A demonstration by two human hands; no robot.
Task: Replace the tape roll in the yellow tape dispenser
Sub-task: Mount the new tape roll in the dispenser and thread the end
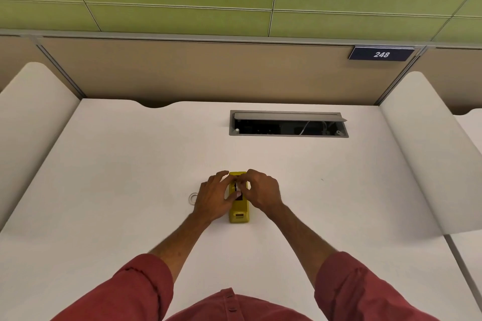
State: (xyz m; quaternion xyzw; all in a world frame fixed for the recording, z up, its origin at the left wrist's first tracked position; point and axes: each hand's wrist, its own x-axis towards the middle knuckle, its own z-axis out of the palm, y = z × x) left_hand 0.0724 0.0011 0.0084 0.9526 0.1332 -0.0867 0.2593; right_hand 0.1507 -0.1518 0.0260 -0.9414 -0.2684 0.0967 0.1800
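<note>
The yellow tape dispenser (238, 210) stands on the white desk (130, 164), its cutter end towards me. My left hand (212, 197) wraps its left side, with the thumb over the open slot. My right hand (260, 190) comes in from the right, fingertips pinched at the top of the slot on something small and pale; I cannot tell whether it is the roll or the tape's end. A clear tape roll (193, 198) lies flat on the desk just left of my left hand.
An open cable box (288, 124) with a raised grey flap is set into the desk behind the dispenser. White side dividers (427, 154) rise on both sides, and a beige back panel carries a sign reading 248 (381, 54).
</note>
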